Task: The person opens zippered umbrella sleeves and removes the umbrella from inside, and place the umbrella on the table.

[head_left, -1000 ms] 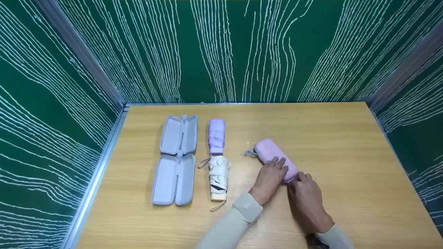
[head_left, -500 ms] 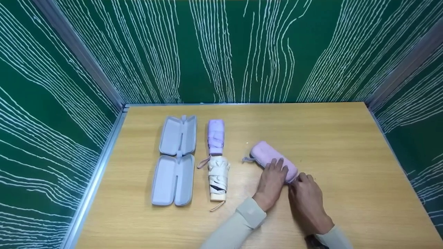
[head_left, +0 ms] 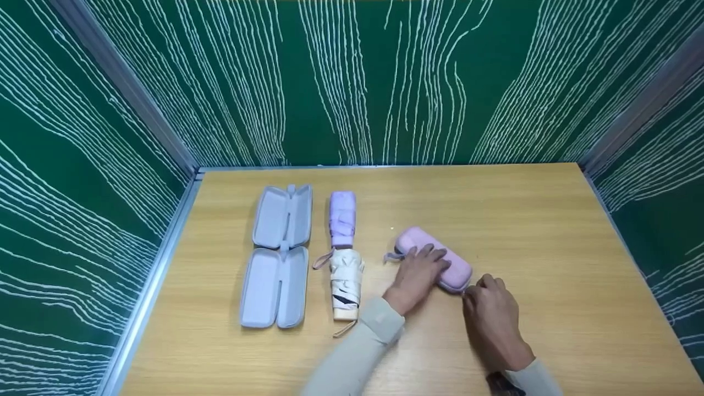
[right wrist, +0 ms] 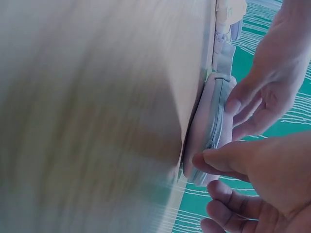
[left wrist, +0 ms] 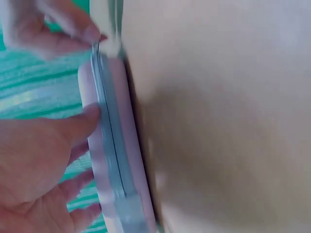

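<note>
A pink hard zip case [head_left: 457, 270] lies slantwise on the table, with a grey strap loop [head_left: 393, 256] at its far left end. My left hand [head_left: 415, 275] holds it from above, thumb on the near side along the zip and fingers over the top. At the near right end, my right hand [head_left: 492, 311] pinches the zipper pull between thumb and forefinger. In the right wrist view the zipper slider [right wrist: 210, 144] shows just beyond those fingertips. The pull itself is mostly hidden by them. The left wrist view shows the grey zip band [left wrist: 112, 126] running along the case's side.
Left of the hands lie a folded purple umbrella [head_left: 342, 217] and a folded cream umbrella [head_left: 346, 280], end to end. Further left, two grey-lilac cases lie spread open, one far [head_left: 272, 217] and one near [head_left: 261, 289]. Green walls with white lines enclose the wooden table [head_left: 528, 220].
The pink case has shifted slightly left and toward me. My left hand has slid left along it. My right hand stays at the near end, a little further to the right.
</note>
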The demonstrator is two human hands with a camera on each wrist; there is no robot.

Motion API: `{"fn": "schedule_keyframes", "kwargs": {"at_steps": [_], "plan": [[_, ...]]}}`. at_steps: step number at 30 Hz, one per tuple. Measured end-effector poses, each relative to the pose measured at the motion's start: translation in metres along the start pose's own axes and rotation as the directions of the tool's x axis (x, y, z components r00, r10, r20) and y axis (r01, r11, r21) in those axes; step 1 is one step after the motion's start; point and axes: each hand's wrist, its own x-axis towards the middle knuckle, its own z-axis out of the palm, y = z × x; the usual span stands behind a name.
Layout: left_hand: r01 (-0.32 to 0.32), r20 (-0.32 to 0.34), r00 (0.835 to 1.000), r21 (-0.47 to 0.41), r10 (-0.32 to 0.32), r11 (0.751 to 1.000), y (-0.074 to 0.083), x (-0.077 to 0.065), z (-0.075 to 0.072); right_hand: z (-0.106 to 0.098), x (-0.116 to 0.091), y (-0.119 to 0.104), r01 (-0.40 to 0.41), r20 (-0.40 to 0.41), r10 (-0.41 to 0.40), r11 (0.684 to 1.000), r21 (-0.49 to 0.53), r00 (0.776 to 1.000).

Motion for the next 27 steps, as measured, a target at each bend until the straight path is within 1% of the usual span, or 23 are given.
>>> {"fn": "schedule_keyframes", "kwargs": {"at_steps": [2,4,7,12,14,17,19,22,27], "plan": [[0.007,0.031,1.000,-0.037,-0.006,0.999,-0.008,0.001,-0.002,0.001,0.000,0.000,0.007,-0.013,-0.007,1.000,0.002,1.000],[0.013,0.016,1.000,-0.053,-0.012,0.999,-0.012,0.001,-0.003,0.001,0.001,0.001,0.015,-0.027,-0.015,1.000,0.002,1.000],[0.016,-0.020,1.000,-0.026,-0.016,1.000,-0.013,0.001,-0.003,0.002,0.001,0.002,0.021,-0.037,-0.021,1.000,0.003,0.999],[0.041,-0.085,0.996,0.086,-0.033,0.995,-0.007,0.000,0.000,0.002,0.002,0.003,0.021,-0.033,-0.021,1.000,-0.010,0.999],[0.058,-0.112,0.993,0.136,-0.043,0.989,-0.003,-0.001,0.002,0.003,0.002,0.004,0.038,-0.040,-0.039,0.999,-0.026,0.998],[0.087,-0.153,0.986,0.183,-0.059,0.979,0.001,-0.003,0.003,0.003,0.003,0.004,0.066,-0.051,-0.069,0.997,-0.051,0.996],[0.107,-0.172,0.982,0.201,-0.073,0.974,0.003,-0.004,0.004,0.003,0.003,0.004,0.081,-0.058,-0.085,0.995,-0.061,0.995],[0.131,-0.197,0.976,0.211,-0.090,0.969,0.006,-0.006,0.007,0.004,0.003,0.003,0.080,-0.063,-0.084,0.995,-0.061,0.994],[0.151,-0.231,0.968,0.221,-0.098,0.963,0.010,-0.007,0.013,0.005,0.002,0.002,0.074,-0.072,-0.078,0.996,-0.048,0.994]]}}
